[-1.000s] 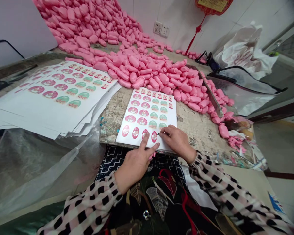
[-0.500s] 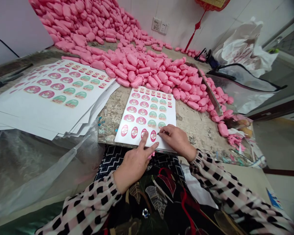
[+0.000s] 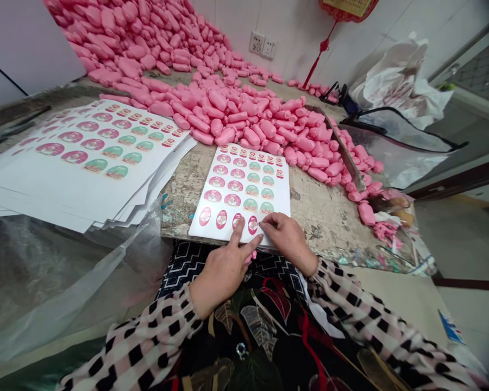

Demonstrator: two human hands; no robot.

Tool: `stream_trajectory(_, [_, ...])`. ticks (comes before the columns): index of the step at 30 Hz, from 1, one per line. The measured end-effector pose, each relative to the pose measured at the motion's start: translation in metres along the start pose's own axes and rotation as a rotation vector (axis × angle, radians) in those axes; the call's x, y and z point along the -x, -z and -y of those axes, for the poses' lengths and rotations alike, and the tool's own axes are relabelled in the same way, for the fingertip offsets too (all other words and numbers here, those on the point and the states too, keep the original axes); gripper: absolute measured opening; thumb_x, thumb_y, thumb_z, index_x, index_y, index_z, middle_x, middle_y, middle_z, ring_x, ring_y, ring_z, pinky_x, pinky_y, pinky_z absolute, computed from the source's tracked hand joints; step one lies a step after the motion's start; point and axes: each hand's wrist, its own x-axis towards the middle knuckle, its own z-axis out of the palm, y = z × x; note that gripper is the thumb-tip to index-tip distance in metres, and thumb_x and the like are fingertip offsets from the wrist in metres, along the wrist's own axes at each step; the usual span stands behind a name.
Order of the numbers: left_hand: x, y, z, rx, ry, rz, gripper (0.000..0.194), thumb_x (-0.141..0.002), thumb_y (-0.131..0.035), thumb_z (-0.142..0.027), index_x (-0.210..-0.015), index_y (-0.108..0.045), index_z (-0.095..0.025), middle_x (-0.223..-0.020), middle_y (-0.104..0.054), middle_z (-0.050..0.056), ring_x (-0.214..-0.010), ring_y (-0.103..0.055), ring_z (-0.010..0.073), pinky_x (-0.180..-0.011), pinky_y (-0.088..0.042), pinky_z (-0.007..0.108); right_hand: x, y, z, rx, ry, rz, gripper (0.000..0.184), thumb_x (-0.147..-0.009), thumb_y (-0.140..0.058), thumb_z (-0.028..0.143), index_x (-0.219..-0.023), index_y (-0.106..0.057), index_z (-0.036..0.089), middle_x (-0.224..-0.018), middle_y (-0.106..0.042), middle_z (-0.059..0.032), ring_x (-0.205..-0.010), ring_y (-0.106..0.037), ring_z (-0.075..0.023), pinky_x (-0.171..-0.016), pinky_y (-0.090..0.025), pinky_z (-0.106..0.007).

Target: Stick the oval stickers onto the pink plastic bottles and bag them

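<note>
A white sheet of printed oval labels (image 3: 240, 187) lies on the worn workbench (image 3: 321, 217), its bottom row in pink. My left hand (image 3: 222, 269) rests at the sheet's near edge, with the index finger on a pink oval label (image 3: 237, 220). A small piece of a pink bar (image 3: 249, 257) shows under its curled fingers, and the rest is hidden. My right hand (image 3: 287, 239) lies at the lower right of the sheet, its pinched fingertips against the edge of another oval label (image 3: 252, 225). I cannot tell whether those fingertips hold anything.
A stack of label sheets (image 3: 85, 157) lies to the left, above a clear plastic bag (image 3: 57, 277). A large heap of pink oblong bars (image 3: 236, 114) covers the bench beyond the sheet and runs to the wall. A metal straightedge (image 3: 346, 152) and plastic bags (image 3: 395, 87) stand at the right.
The whole view has drifted slightly up and left. My hands stay in nearly the same place on the sheet, and nothing has visibly been taken or let go.
</note>
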Motion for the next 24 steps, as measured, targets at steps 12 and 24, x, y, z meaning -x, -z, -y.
stream_trajectory(12, [0.001, 0.004, -0.003, 0.003, 0.015, 0.023, 0.060, -0.090, -0.036, -0.033, -0.141, -0.005, -0.043, -0.151, 0.005, 0.015, -0.080, -0.065, 0.0234, -0.063, -0.051, 0.037, 0.007, 0.011, 0.025, 0.202, 0.152, -0.175, 0.020, -0.080, -0.052, 0.040, -0.075, -0.063, 0.025, -0.080, -0.062, 0.0002, -0.069, -0.054, -0.0136, -0.056, -0.029, -0.025])
stream_trajectory(24, [0.014, 0.016, 0.013, 0.573, 0.014, -0.067, 0.054, -0.082, -0.054, -0.031, -0.133, -0.038, -0.039, -0.145, -0.029, 0.004, -0.112, -0.052, 0.0257, -0.089, -0.044, 0.038, -0.017, -0.014, -0.008, -0.594, -0.053, -0.090, 0.034, -0.066, -0.063, 0.052, -0.070, -0.061, 0.018, -0.065, -0.060, 0.0005, -0.058, -0.048, -0.0121, -0.053, -0.036, -0.024])
